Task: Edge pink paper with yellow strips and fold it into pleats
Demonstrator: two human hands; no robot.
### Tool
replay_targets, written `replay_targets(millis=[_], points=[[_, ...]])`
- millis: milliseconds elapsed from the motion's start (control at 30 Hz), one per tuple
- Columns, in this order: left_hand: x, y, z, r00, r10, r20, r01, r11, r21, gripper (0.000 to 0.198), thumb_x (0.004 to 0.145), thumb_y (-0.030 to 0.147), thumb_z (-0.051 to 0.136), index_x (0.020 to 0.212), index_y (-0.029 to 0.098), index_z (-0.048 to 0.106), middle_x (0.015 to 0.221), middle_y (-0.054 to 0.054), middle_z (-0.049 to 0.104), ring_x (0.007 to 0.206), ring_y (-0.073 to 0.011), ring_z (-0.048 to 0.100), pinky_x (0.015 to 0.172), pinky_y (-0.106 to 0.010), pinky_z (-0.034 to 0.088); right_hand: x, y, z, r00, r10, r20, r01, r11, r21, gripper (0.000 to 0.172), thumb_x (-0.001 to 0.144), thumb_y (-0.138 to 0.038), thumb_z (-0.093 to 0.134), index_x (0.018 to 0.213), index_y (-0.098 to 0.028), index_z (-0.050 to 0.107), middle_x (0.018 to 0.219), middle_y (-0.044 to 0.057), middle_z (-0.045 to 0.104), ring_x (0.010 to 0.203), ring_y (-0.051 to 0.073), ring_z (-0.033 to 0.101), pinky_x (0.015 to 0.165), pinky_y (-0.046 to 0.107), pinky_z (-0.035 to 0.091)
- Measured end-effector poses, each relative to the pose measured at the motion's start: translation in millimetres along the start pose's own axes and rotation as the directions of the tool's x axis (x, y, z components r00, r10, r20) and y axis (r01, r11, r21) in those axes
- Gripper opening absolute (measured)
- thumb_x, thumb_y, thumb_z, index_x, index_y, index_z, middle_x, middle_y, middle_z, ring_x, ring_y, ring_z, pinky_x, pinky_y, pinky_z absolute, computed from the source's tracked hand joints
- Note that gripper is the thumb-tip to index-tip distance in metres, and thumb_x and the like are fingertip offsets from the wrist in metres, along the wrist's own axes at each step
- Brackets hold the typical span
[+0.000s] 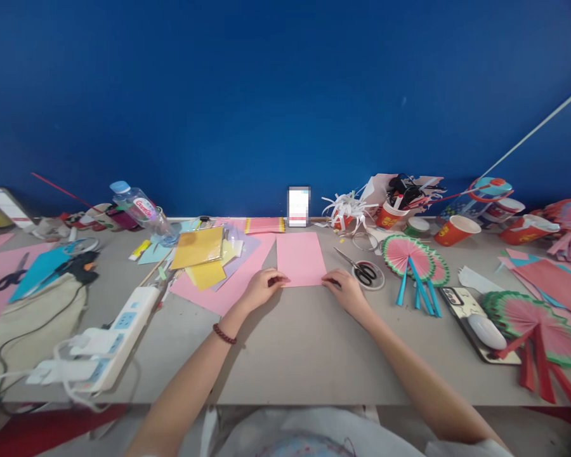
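Note:
A pink sheet of paper [300, 257] lies flat on the grey table [290, 355], straight ahead of me. My left hand [261, 287] pinches its near left corner, fingers closed on the edge. My right hand [345, 289] pinches the near right corner the same way. A dark red bead bracelet [224, 334] sits on my left wrist. Black-handled scissors [359, 269] lie just right of the sheet, close to my right hand.
Yellow and pink papers [204, 260] pile up at the left with a water bottle [143, 211], a white power strip [118, 330] and cables. Pink paper fans [412, 257] with blue sticks, red cups [454, 230], a phone [461, 304] and more fans [533, 320] crowd the right.

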State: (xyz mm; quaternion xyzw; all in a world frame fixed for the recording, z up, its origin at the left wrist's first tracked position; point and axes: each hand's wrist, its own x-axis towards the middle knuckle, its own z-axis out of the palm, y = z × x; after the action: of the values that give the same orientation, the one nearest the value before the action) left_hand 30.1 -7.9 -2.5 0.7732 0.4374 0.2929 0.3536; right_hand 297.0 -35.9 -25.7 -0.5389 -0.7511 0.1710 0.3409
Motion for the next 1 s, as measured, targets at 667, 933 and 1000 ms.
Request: replay_targets(millis=[667, 933, 1000], points=[[1.8, 5.2, 3.5, 1.0, -0.003, -0.004, 0.003, 0.994, 0.107, 0.014, 0.085, 0.024, 0.056, 0.089, 0.021, 0.068, 0.081, 0.0, 0.069, 0.071, -0.0131, 0.061, 0.068, -0.024, 0.046, 5.8, 4.5, 6.5, 0.998, 0.042, -0.037, -0.04, 0.998, 0.058, 0.009, 0.078, -0.018, 0.057, 0.073, -0.017, 0.065, 0.074, 0.005, 0.063, 0.071, 0.018, 0.058, 0.068, 0.03, 0.046], [-1.6, 10.9, 5.4, 0.999, 0.048, -0.007, -0.044, 0.966, 0.254, 0.013, 0.088, 0.02, 0.052, 0.083, 0.02, 0.065, 0.086, 0.0, 0.068, 0.075, -0.0142, 0.062, 0.072, -0.026, 0.044, 2.7, 1.2, 7.9, 0.998, 0.04, -0.055, -0.039, 0.999, 0.021, 0.009, 0.078, -0.016, 0.056, 0.075, -0.017, 0.064, 0.076, 0.005, 0.064, 0.074, 0.018, 0.058, 0.071, 0.031, 0.046], [-2.6, 10.7, 6.3, 0.998, 0.064, -0.005, -0.06, 0.955, 0.29, 0.014, 0.088, 0.017, 0.051, 0.082, 0.02, 0.064, 0.088, 0.0, 0.068, 0.078, -0.0148, 0.062, 0.074, -0.027, 0.043, 1.9, 0.0, 8.2, 0.998, 0.043, -0.051, -0.042, 0.999, 0.012, 0.009, 0.078, -0.015, 0.055, 0.075, -0.017, 0.064, 0.077, 0.005, 0.064, 0.076, 0.019, 0.058, 0.072, 0.031, 0.046]])
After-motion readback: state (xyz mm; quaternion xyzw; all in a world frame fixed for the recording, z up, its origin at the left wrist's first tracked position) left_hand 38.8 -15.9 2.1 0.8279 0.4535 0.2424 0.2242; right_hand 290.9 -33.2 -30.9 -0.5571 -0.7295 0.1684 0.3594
